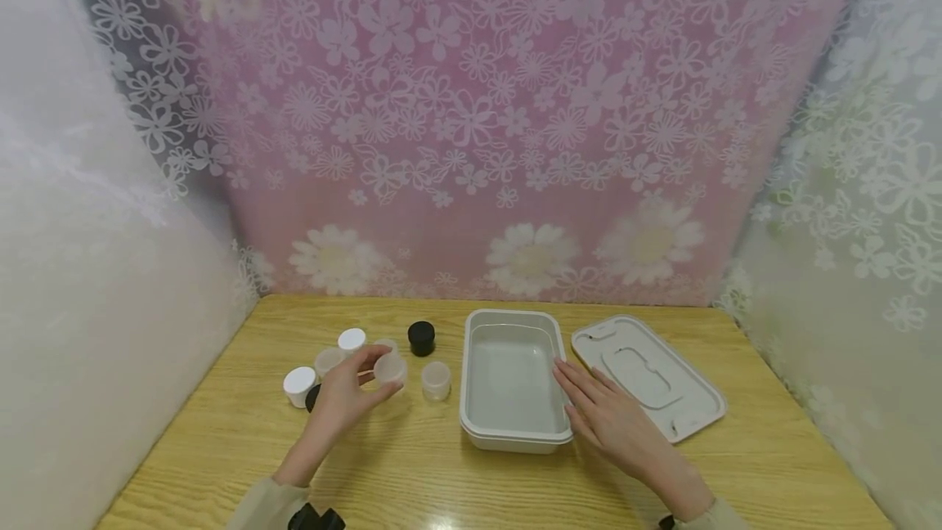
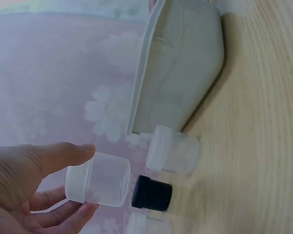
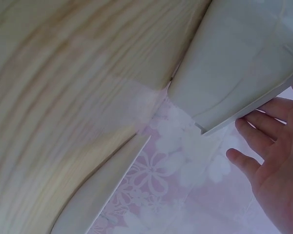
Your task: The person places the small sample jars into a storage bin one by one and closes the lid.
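Note:
My left hand (image 1: 344, 397) pinches a small clear jar with a translucent ribbed lid (image 2: 101, 179) between thumb and fingers, held up over the table. In the head view this jar (image 1: 391, 370) is left of a pale grey rectangular tub (image 1: 513, 379). On the tub's right rim lies my right hand (image 1: 612, 422), its fingers straight. The right wrist view shows those fingers (image 3: 263, 129) along the outer edge of the tub (image 3: 234, 63). Between the held jar and the tub stands another clear jar (image 1: 436, 383), with a black jar (image 1: 422, 339) behind it.
Around my left hand stand two white-lidded jars (image 1: 300, 385), more translucent jars (image 1: 329, 361) and a partly hidden black one (image 1: 312, 397). The tub's flat lid (image 1: 688, 395) lies on the wooden table (image 1: 412, 481) to the right. A flowered curtain (image 1: 471, 145) hangs behind.

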A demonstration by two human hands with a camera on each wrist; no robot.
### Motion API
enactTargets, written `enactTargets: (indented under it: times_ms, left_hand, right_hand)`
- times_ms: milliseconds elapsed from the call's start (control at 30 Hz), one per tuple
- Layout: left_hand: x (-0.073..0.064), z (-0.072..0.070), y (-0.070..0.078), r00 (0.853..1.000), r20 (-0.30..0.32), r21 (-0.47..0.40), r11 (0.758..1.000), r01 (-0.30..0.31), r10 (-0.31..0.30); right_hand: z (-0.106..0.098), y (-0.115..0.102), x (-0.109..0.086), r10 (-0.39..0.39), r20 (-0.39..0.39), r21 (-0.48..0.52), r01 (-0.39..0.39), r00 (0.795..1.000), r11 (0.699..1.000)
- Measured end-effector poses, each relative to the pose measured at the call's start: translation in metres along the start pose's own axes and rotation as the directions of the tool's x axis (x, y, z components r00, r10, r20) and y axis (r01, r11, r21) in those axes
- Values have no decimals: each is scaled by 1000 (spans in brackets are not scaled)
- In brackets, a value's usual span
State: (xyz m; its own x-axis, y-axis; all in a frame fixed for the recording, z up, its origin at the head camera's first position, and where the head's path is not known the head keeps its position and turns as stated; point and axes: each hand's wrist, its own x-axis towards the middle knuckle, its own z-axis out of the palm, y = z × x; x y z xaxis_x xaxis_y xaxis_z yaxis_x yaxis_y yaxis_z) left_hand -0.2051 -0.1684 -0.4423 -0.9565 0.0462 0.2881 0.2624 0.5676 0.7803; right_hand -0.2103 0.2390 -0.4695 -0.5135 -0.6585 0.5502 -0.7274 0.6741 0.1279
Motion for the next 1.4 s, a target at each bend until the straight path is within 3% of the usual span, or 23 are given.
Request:
enactTargets:
  times_ms: [267, 700, 1033, 1400]
  left_hand:
    - [15, 11, 26, 998, -8, -29, 997, -70, 70]
    - [35, 32, 52, 989, 84, -129, 985, -114, 125]
    - [45, 69, 65, 961, 163, -252, 951, -177, 222]
    - [48, 118, 76, 924, 306, -184, 967, -178, 228]
  right_hand:
    - [1, -2, 0, -5, -21, -11, 5, 1000, 1000]
    - [0, -3, -1, 42, 12, -23, -42, 999, 999]
    - [-2, -5, -2, 62, 12, -45, -61, 998, 997]
    - [0, -4, -2, 49, 15, -44, -49, 999, 998]
